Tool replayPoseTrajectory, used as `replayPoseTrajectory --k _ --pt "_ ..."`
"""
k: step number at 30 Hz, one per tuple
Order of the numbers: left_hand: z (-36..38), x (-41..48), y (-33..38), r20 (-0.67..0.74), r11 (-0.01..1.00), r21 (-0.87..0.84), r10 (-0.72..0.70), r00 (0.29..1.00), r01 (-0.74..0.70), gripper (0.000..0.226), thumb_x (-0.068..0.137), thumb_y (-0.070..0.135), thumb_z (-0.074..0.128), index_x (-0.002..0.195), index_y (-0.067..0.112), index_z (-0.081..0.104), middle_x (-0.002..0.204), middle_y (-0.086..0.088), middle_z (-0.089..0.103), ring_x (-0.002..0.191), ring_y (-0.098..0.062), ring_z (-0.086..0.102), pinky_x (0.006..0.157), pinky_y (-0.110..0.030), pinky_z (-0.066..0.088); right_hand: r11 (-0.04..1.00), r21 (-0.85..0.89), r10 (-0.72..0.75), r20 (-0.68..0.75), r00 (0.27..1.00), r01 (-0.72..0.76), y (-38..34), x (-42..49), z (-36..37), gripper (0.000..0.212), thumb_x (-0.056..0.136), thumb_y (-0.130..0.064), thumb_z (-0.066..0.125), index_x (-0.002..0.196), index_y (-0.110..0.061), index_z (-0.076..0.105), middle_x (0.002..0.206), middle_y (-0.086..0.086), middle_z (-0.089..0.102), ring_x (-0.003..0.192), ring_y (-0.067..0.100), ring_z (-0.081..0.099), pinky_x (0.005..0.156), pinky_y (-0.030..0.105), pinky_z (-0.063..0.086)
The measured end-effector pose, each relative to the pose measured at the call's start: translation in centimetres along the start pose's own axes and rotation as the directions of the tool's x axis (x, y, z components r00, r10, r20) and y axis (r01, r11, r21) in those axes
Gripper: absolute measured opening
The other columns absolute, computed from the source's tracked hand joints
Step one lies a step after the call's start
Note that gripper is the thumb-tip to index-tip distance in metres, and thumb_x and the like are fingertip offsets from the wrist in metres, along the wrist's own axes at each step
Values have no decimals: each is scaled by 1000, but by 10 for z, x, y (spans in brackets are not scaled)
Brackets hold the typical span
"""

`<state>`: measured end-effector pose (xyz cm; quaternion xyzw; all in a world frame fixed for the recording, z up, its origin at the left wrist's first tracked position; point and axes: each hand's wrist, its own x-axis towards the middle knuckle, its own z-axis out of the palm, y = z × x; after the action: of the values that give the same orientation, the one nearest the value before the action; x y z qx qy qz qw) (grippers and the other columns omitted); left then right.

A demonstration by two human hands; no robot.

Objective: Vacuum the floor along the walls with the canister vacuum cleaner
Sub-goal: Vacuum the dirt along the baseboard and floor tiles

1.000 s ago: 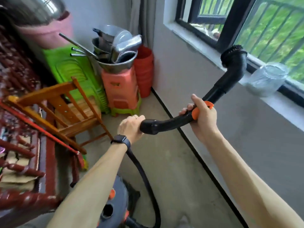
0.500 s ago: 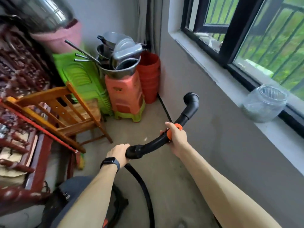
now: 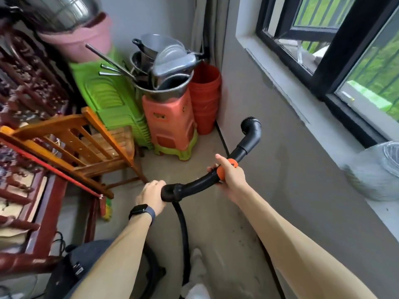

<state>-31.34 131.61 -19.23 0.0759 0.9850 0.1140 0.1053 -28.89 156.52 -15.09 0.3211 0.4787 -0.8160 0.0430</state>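
Lowered since a second ago, when raised to the window sill: brush nozzle [image 3: 251, 126], now down beside the grey wall [image 3: 287, 169], near the floor corner. Far left of the left hand: dark carved furniture [image 3: 26, 147] and a wooden chair [image 3: 86, 145]. Beyond the left hand: green stools [image 3: 112, 104], an orange stool [image 3: 170, 124] topped with a metal basin of pans [image 3: 164, 72], red buckets [image 3: 206, 98]. Left hand [image 3: 152, 196], smartwatch [image 3: 141, 211] on the wrist, wrapped around the near end of the black curved wand [image 3: 194, 186], where the hose [image 3: 183, 234] drops away. Below the left forearm: dark vacuum canister [image 3: 71, 275], blurred. Right hand [image 3: 230, 174] closed on the wand at its orange collar [image 3: 221, 172]. Right of that hand: a clear jar [image 3: 375, 175] on the sill.
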Motion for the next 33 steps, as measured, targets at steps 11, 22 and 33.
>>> replayPoseTrajectory --k 11,22,33 --pt "20 150 -10 609 977 -167 -5 793 134 76 62 36 76 132 25 48 124 -5 50 97 -24 53 81 -30 47 988 -127 64 -192 979 -89 -12 139 68 39 87 -27 82 51 -19 70 68 4 71 81 27 72 77 41 56" --pt "34 290 44 417 956 -169 290 862 -240 31 79 54 59 102 35 52 99 6 65 93 -25 63 66 -33 42 971 179 196 -211 958 -160 -33 255 74 28 87 -22 82 96 -7 60 79 9 72 81 26 75 77 39 60" --pt "117 419 61 500 937 -5 304 811 -348 36 96 36 52 127 25 36 107 -6 60 99 -33 59 75 -43 50 956 214 262 -314 913 -201 -30 435 34 24 101 -12 64 123 -9 55 86 8 67 74 24 71 66 36 57"
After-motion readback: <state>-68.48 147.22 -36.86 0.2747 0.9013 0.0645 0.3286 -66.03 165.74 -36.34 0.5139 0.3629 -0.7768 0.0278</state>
